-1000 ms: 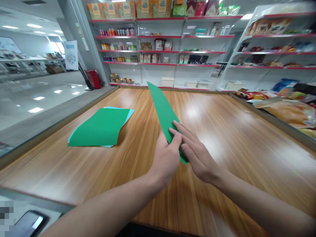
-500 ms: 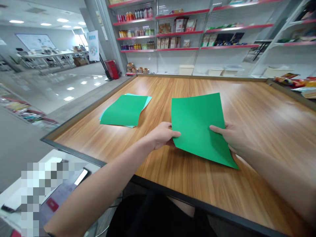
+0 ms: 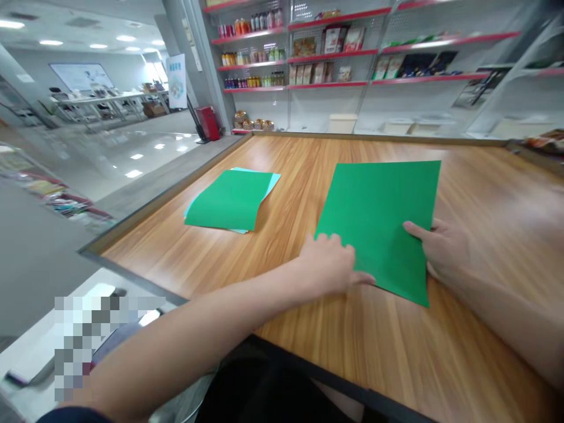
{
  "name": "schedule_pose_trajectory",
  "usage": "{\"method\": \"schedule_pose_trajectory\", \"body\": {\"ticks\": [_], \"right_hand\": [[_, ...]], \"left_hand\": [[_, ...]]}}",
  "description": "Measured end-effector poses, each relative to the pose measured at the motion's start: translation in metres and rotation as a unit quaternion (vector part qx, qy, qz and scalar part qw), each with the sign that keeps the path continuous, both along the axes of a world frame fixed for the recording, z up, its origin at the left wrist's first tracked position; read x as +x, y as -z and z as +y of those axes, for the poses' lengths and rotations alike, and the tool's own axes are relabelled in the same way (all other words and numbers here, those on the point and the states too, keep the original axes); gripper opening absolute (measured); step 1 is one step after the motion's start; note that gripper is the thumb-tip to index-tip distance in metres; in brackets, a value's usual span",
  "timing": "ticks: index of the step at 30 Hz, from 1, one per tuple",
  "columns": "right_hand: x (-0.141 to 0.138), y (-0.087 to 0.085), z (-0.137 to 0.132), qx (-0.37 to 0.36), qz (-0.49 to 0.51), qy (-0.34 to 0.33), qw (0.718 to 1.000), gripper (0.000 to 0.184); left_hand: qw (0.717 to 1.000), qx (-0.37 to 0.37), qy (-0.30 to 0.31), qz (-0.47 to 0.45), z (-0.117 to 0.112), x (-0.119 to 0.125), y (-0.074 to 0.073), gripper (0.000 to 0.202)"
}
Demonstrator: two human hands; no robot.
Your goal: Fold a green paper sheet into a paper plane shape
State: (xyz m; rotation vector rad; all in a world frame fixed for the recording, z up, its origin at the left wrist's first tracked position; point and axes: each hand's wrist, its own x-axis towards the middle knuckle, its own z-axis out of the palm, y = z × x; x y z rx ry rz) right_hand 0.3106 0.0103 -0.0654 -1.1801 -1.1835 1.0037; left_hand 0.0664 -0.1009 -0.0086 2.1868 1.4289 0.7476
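Note:
A green sheet of paper is in front of me, tilted above the wooden table. My right hand grips its right edge, thumb on top and the other fingers behind. Over the lower left corner lies my left hand, touching the sheet. Its thumb stretches away to the right along the bottom edge, apart from the bent fingers, and the hand covers that corner. To the left, another green sheet rests with a raised curl on light blue paper.
The wooden table has a raised dark rim. At lower left is a white side surface with a partly blurred-out device. Stocked shelves stand behind the table, and a red box is on the floor at left.
My left hand has left its pinch on the sheet's left edge and moved right, over the lower corner. The held sheet has shifted right and turned slightly, with my right hand still gripping it.

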Motion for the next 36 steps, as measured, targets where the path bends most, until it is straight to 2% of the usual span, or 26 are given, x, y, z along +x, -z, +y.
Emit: {"method": "schedule_pose_trajectory", "body": {"ticks": [1,3,5,6,8,10,13,15,18,21,24,27,29,33,35,36], "right_hand": [[-0.001,-0.005,0.007,-0.029,0.011,0.007,0.999,0.029],[-0.002,-0.014,0.024,-0.024,0.007,0.018,1.0,0.028],[-0.002,-0.02,0.045,-0.02,0.017,0.02,0.999,0.026],[-0.002,-0.021,0.056,-0.016,0.014,0.019,1.0,0.025],[-0.002,-0.02,0.076,-0.013,0.008,0.015,1.0,0.026],[-0.002,-0.016,0.09,-0.008,0.005,0.015,1.0,0.028],[0.0,-0.011,0.097,-0.001,-0.003,-0.006,1.0,0.031],[0.003,-0.012,0.094,0.002,0.027,-0.031,0.999,0.034],[0.012,-0.018,0.09,-0.035,0.088,-0.075,0.993,0.034],[0.023,-0.023,0.092,-0.044,0.122,-0.084,0.988,0.035],[0.031,-0.023,0.097,-0.015,0.147,-0.064,0.987,0.038],[0.035,-0.019,0.102,0.028,0.166,0.005,0.986,0.037],[0.038,-0.017,0.105,0.042,0.17,0.037,0.984,0.035],[0.049,-0.015,0.11,0.039,0.159,0.058,0.985,0.031],[0.054,-0.014,0.113,0.033,0.148,0.059,0.987,0.033],[0.056,-0.014,0.114,0.031,0.144,0.06,0.987,0.034]], "left_hand": [[0.999,0.011,-0.033,-0.011,0.026,-0.005,-0.002,0.044],[0.995,0.069,-0.07,-0.019,0.084,-0.014,-0.003,0.052],[0.989,0.11,-0.083,-0.045,0.139,-0.021,0.003,0.062],[0.988,0.1,-0.096,-0.063,0.162,-0.024,0.009,0.063],[0.987,0.064,-0.119,-0.091,0.195,-0.026,0.022,0.06],[0.988,0.06,-0.111,-0.095,0.212,-0.026,0.034,0.054],[0.991,0.064,-0.076,-0.089,0.217,-0.021,0.045,0.054],[0.99,0.063,-0.065,-0.107,0.217,-0.018,0.048,0.058],[0.988,0.047,-0.041,-0.142,0.217,-0.015,0.049,0.058],[0.994,0.081,-0.03,-0.065,0.212,-0.012,0.045,0.059],[0.99,0.129,0.001,0.06,0.196,-0.003,0.032,0.055],[0.972,0.101,0.145,0.156,0.176,0.01,0.018,0.066],[0.955,0.069,0.201,0.209,0.167,0.019,0.013,0.062],[0.937,0.043,0.234,0.258,0.169,0.023,0.015,0.056],[0.931,0.049,0.252,0.26,0.177,0.017,0.021,0.055],[0.933,0.051,0.243,0.262,0.182,0.012,0.024,0.054]]}}
